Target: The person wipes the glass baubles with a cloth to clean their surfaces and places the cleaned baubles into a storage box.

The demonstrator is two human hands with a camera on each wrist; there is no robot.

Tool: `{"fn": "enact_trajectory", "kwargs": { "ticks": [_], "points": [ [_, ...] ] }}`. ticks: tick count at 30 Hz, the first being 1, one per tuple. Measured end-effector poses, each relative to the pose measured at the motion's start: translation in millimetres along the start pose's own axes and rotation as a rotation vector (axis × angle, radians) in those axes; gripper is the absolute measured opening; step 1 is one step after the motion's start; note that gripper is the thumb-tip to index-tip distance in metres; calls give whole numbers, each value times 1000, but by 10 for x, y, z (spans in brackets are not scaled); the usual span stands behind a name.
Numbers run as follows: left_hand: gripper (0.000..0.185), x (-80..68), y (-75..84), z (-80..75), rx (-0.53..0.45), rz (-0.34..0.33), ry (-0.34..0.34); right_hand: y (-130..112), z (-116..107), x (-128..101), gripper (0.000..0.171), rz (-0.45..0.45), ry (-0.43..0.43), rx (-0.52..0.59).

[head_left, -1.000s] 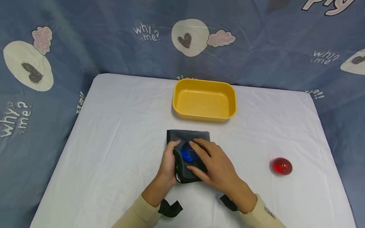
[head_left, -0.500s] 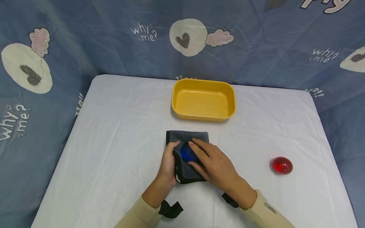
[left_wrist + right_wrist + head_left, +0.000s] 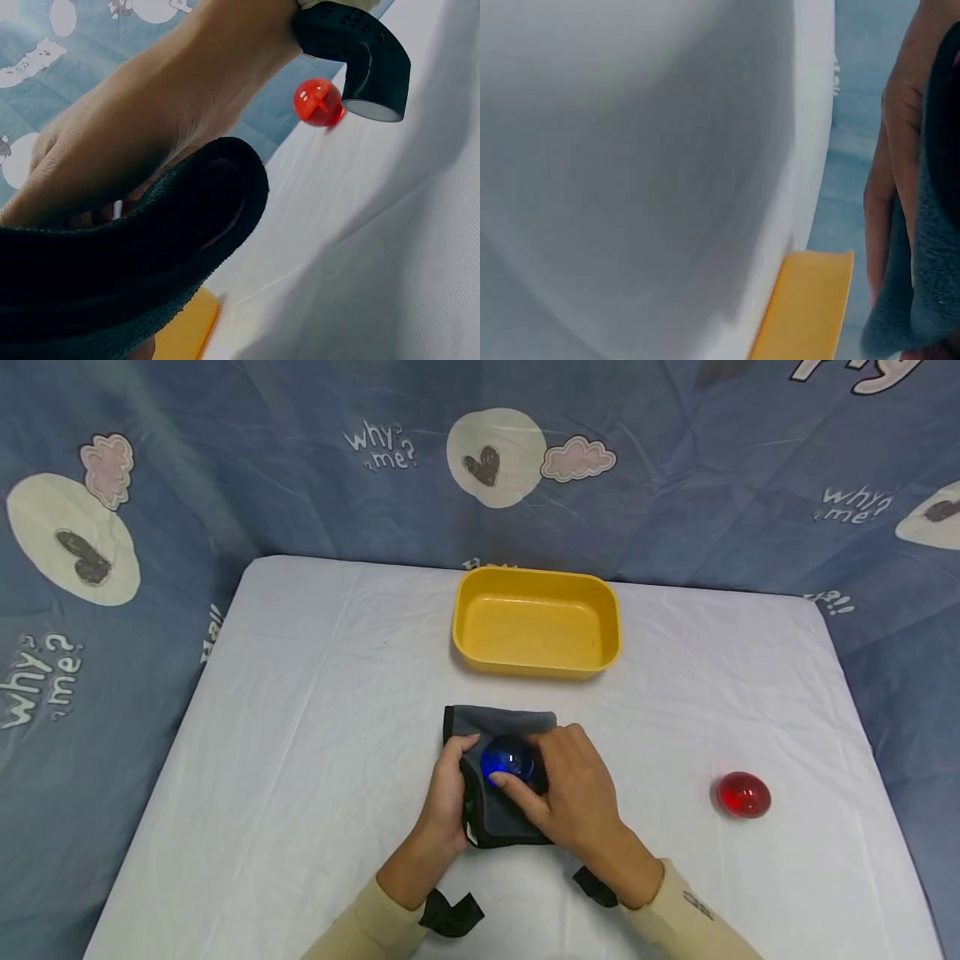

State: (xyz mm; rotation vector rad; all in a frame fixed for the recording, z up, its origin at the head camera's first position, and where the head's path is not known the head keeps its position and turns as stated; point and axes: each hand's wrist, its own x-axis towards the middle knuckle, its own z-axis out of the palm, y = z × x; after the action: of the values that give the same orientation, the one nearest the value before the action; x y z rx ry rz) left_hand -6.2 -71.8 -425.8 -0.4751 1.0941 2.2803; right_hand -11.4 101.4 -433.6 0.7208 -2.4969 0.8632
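A folded grey cloth (image 3: 512, 820) with black edging is held up over the table in the head view. My left hand (image 3: 442, 797) grips its left side, thumb on top and the other fingers hidden beneath. On the cloth sits a shiny blue ball (image 3: 510, 753). My right hand (image 3: 581, 785) pinches this ball, with the thumb at its near side and curled fingers at its right. The left wrist view shows the cloth's dark folded edge (image 3: 214, 202) up close; the blue ball is hidden there.
A yellow tray (image 3: 537, 673) stands behind the cloth, near the table's back edge. To the right, a red ball (image 3: 742, 795) lies on the white-covered table (image 3: 300, 777). A patterned blue curtain (image 3: 300, 485) hangs behind the table.
My right fingers, earlier spread over the top of the blue ball, are now curled at its right side, showing more of it. The cloth has shifted slightly right and nearer.
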Motion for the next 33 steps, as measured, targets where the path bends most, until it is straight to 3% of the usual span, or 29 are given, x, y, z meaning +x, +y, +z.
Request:
{"fn": "enact_trajectory", "kwargs": {
  "ticks": [4,8,16,23,27,33],
  "points": [
    [60,-7,-8,8,22,-10,5,5,13,-16,61,64,-16,25],
    [61,-11,-5,5,22,-9,9,4,4,-24,65,60,-40,17],
    [54,-1,15,-18,-12,33,34,-56,-82,-55,71,-121,-116,-72],
    [45,2,4,-8,-27,40,44,-88,-116,-30,69,-190,-150,-110],
    [48,7,23,-11,-8,49,64,-105,-88,-4,57,-148,-134,-79],
    [60,19,46,-10,17,42,55,-116,-33,49,66,8,-88,21]
  ]
}}
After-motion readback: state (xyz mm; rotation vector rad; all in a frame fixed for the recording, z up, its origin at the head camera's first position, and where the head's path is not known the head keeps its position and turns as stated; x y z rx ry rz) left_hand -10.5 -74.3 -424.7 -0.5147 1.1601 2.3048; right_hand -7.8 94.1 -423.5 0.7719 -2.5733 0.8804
